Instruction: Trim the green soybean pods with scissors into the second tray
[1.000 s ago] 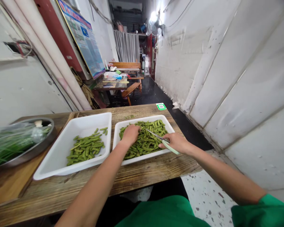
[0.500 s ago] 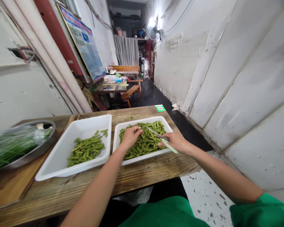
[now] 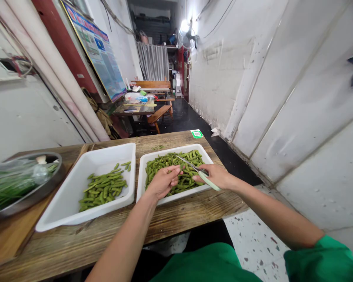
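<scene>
tabletop (image 3: 191, 211): rough wood | right tray (image 3: 191, 192): smooth plastic | scissor blades (image 3: 189, 163): shiny metal

Lit evenly and fairly bright across the wooden table (image 3: 194, 212), with only soft shadows. Glares white, blown out, at the lamp (image 3: 184, 26); dims to gloom above the grey curtain (image 3: 152, 60). Smears into blur at the bagged greens (image 3: 11, 184) on the left; too soft to read on the poster (image 3: 98, 58). Stretches and leans toward the edges.

Likely a shop: QR-code sticker (image 3: 197, 134)
</scene>
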Motion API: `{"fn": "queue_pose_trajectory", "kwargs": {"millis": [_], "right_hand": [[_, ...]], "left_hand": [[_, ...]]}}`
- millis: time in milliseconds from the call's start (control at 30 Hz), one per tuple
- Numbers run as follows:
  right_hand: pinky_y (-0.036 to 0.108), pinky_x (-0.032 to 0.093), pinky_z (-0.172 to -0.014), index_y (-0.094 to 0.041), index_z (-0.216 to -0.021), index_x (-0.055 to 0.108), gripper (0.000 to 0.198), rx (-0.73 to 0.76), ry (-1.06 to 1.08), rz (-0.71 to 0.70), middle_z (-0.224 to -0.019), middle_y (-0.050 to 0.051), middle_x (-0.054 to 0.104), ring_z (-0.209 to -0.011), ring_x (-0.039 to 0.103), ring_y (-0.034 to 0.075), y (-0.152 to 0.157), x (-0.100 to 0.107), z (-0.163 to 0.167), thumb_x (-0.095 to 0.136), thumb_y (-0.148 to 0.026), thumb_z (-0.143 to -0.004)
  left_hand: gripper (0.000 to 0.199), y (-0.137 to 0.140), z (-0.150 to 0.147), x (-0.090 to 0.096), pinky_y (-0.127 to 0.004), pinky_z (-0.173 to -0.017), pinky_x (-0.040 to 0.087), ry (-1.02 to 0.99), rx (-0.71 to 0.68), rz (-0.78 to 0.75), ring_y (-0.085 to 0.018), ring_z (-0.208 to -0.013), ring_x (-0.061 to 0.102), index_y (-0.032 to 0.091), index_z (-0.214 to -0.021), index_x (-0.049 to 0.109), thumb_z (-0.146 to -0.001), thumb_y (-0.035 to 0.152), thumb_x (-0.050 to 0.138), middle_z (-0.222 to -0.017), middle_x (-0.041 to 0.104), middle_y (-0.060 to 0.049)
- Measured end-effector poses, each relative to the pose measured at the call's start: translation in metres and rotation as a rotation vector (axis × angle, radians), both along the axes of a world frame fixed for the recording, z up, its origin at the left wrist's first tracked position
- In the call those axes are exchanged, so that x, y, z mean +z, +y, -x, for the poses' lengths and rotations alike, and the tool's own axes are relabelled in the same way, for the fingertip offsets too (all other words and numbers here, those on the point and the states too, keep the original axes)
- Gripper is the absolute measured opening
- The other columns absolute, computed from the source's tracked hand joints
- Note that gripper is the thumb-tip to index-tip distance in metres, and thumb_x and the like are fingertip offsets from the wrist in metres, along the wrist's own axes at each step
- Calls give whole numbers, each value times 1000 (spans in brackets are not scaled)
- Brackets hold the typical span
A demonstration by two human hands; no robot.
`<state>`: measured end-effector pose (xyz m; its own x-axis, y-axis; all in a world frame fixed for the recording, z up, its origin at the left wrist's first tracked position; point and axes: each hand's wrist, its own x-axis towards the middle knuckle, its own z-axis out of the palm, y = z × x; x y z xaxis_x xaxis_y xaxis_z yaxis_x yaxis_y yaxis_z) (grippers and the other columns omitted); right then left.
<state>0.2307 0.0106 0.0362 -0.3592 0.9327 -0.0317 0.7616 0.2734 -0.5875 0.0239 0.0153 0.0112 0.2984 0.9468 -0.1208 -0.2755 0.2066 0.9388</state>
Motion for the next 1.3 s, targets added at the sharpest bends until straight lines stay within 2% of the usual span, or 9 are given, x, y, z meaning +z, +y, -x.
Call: {"fn": "queue_pose_trajectory", "kwargs": {"millis": [200,333,533,767,867,967,1033,1167,1300], "right_hand": [[21,31,-52,-16,-90,64,43,69,52,0,-64,0,54,-58,47,12,-6,2,-2,57,-54,-71],[20,31,-49,-14,-75,60,41,161,97,84,-61,-1,50,-56,44,11,-14,8,2,56,-55,-72],[19,31,-39,-17,-64,47,43,116,215,318,-48,-6,41,-41,42,8,-17,12,9,55,-58,-71],[18,38,-34,-17,-64,44,46,134,385,553,-48,-5,48,-38,48,8,-14,6,8,56,-62,-69],[18,39,-34,-17,-67,47,47,100,452,623,-49,-5,48,-37,47,7,-14,4,7,54,-63,-70],[18,40,-34,-17,-76,50,46,31,520,660,-52,-6,49,-37,46,7,-11,0,2,54,-63,-70],[18,42,-35,-17,-80,50,45,-8,548,664,-53,-6,49,-37,46,6,-8,-3,-1,54,-62,-71],[18,41,-34,-18,-77,47,43,-23,562,662,-53,-7,49,-35,44,6,-7,-4,-3,56,-60,-71],[18,38,-31,-18,-70,44,46,1,522,641,-52,-7,48,-33,43,5,-9,-2,2,58,-62,-68]], "left_hand": [[35,-2,1,-4,-16,-35,8,63,151,50,0,-36,26,9,-76,61,-62,39,72,-47,45,5],[34,-3,-3,-8,-16,-35,8,82,136,81,-1,-34,26,11,-70,59,-64,43,70,-43,42,6],[34,-4,-7,-10,-16,-35,11,51,129,46,1,-34,26,10,-63,56,-63,41,70,-48,46,4],[35,-7,-15,-11,-17,-36,12,41,149,36,0,-34,25,11,-71,57,-65,44,66,-56,51,3],[32,-5,-6,-8,-20,-39,20,321,246,-110,-5,-38,32,14,-67,59,-70,46,59,-57,54,1],[19,3,18,-3,-23,-53,34,854,465,-392,-15,-60,52,17,-68,64,-70,36,59,-70,64,-4],[18,10,35,1,-25,-60,36,1157,529,-459,-19,-71,55,19,-81,67,-69,31,59,-77,66,-5],[36,23,42,4,-26,-60,35,1351,301,-425,-20,-69,57,22,-102,65,-69,35,59,-73,66,-5],[29,40,16,-3,-26,-58,33,1453,220,-410,-22,-66,57,18,-60,67,-69,45,57,-65,64,-10]]}}
